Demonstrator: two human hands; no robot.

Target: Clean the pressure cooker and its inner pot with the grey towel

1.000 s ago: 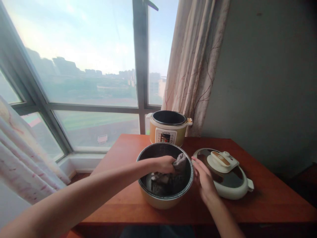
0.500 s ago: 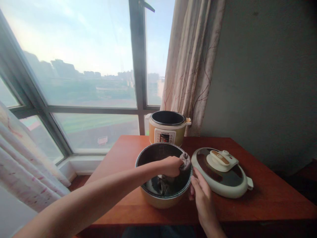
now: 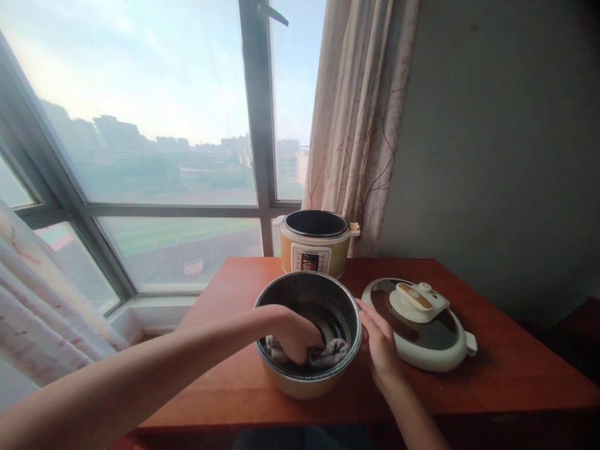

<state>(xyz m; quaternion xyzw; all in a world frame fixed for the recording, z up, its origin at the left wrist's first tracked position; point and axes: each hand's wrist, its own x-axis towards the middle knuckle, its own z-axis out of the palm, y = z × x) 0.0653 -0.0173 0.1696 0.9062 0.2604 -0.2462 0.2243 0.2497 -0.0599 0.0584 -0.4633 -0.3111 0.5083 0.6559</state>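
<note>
Being bunched low inside the pot, grey cloth is clamped in the left hand, showing either side of its fingers. The pot's right side is touched by the right hand; whether its fingers are clamped cannot be told. Right of those fingers, the lid is set on the table. Beyond both hands' fingers, the cooker is seen, then curtain.
</note>
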